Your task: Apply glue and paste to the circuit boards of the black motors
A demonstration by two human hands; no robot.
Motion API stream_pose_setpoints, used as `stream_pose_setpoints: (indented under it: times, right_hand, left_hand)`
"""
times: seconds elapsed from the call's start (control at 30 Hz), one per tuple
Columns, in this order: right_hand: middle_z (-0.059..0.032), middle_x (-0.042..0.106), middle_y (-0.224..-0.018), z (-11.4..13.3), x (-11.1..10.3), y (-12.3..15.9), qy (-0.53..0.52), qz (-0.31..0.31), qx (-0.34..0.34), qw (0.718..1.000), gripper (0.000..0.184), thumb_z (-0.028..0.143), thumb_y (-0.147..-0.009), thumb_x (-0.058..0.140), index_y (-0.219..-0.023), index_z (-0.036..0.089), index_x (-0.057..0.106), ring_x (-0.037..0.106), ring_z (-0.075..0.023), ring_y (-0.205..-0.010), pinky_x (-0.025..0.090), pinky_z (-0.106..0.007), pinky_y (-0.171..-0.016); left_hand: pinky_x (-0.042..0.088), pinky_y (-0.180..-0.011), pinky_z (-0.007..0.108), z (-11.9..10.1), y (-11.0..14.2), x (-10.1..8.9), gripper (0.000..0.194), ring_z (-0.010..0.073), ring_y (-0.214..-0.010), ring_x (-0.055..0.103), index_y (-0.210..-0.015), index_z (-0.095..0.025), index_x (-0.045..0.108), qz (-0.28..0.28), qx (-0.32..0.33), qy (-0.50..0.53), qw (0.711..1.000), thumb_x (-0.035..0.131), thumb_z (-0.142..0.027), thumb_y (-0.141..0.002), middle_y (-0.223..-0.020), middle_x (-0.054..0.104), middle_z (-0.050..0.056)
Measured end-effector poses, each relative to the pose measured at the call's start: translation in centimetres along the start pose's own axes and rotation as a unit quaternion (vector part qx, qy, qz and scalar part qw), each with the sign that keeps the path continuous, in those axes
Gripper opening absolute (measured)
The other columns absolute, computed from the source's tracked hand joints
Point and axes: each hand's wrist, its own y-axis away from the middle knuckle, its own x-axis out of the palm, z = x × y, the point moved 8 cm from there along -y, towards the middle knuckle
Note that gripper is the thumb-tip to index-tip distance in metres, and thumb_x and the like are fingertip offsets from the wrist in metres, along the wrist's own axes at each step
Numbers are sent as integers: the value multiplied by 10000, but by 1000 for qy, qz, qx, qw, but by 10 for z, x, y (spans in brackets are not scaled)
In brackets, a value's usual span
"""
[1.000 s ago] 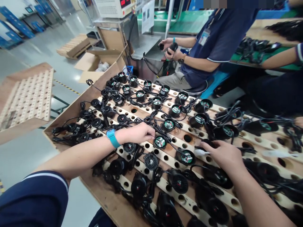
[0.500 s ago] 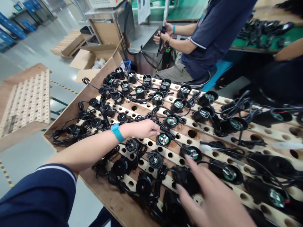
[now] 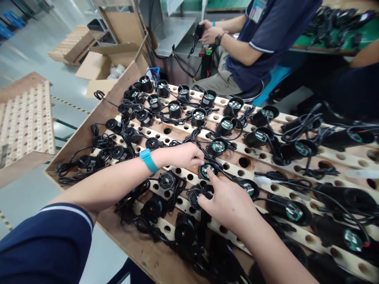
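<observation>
Your left hand (image 3: 186,154) comes in from the left, its forearm slanting forward, the wrist almost straight and the back of the hand turned up. Its fingers are curled and the fingertips drawn together; whether they pinch something thin is too small to tell.

Your right hand (image 3: 229,199) reaches in from the lower right with its back up. Its index finger points forward and left, the thumb spread well apart from it, and nothing shows gripped between the two.

The open black housing (image 3: 203,170) sits right at that index fingertip and just beside your left fingertips, its green circuit board facing up; whether the finger presses on the board you cannot tell from here. Your right thumb lies over a grille-topped unit (image 3: 194,197), and another grilled unit (image 3: 166,180) sits just on the near side of your left wrist, which wears a teal wristband (image 3: 149,160).

Beyond your left hand stands a second open housing (image 3: 218,146). To the right of your right hand lies a white connector (image 3: 263,180). Around both hands, more units and cables fill the wooden tray (image 3: 142,254).

Farther out, ahead of your hands, a seated co-worker (image 3: 272,31) holds a dark part (image 3: 199,30). Left of them is a cardboard box (image 3: 94,67).
</observation>
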Motion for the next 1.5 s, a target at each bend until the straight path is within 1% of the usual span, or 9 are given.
stream_pose_setpoints:
  times: [0.1,0.33,0.53,0.73,0.87,0.97,1.23,1.4,1.5]
  right_hand:
    - [-135,710,-905,2,-3,-3,20,-11,-1,1000,717,460,-768,621,-1412,149,572,686,-287,-755,445,-330,-591]
    - [-127,704,-931,2,1,-7,17,-20,-11,1000,661,445,-762,635,-1370,185,613,678,-278,-754,461,-333,-606]
    - [-137,692,-992,-3,1,-2,-32,-5,-22,999,698,423,-780,616,-1425,159,571,684,-306,-852,516,-372,-694]
    - [-121,665,-1158,-23,-32,18,-144,-143,-54,978,524,417,-858,591,-1340,212,608,655,-298,-994,541,-414,-850]
    - [-134,633,-1166,-26,-33,18,-183,-206,-69,959,424,367,-889,604,-1268,179,627,647,-278,-999,553,-412,-866]
    - [-144,612,-1157,-20,-26,11,-178,-229,-78,954,431,308,-899,598,-1300,149,603,640,-266,-1001,558,-405,-868]
    - [-222,618,-1141,-10,-17,-2,-87,-253,-78,960,456,289,-882,637,-1241,11,603,613,-335,-1047,551,-473,-904]
    - [-217,621,-1118,-6,-17,-2,-83,-267,-72,957,436,289,-878,644,-1215,15,611,610,-325,-1044,543,-474,-923]
    - [-202,629,-1100,-5,-18,-1,-91,-280,-60,954,436,302,-883,641,-1219,26,612,611,-311,-1033,539,-468,-925]
  left_hand:
    - [372,-611,240,-1,2,-1,199,103,-592,470,-696,-150,620,-26,-3,2,1000,546,-168,-880,-645,593,-3]
    - [407,-641,241,-7,5,2,162,115,-634,525,-748,-147,640,-15,-1,4,1000,535,-112,-867,-722,643,18]
    - [409,-648,277,-20,2,0,203,140,-640,526,-696,-167,614,5,4,-84,996,537,-102,-873,-702,632,33]
    - [373,-594,292,-21,-5,1,240,127,-559,445,-633,-179,589,40,9,-98,994,519,-77,-838,-621,585,19]
    - [366,-586,291,-16,-9,1,250,119,-544,428,-627,-176,586,46,1,-94,995,509,-79,-845,-608,577,11]
    - [354,-572,278,-15,-10,0,231,112,-542,424,-641,-168,604,49,1,-92,995,518,-78,-836,-603,572,5]
    - [376,-598,233,-15,-9,-2,187,94,-564,427,-734,-130,667,69,-18,-58,996,528,-48,-828,-639,594,-5]
    - [405,-676,247,-12,-8,-3,167,120,-667,506,-764,-127,675,25,7,-65,998,548,-68,-854,-722,643,26]
    - [397,-661,250,-11,-7,-3,182,122,-663,509,-752,-133,663,6,24,-63,998,533,-80,-866,-719,639,25]
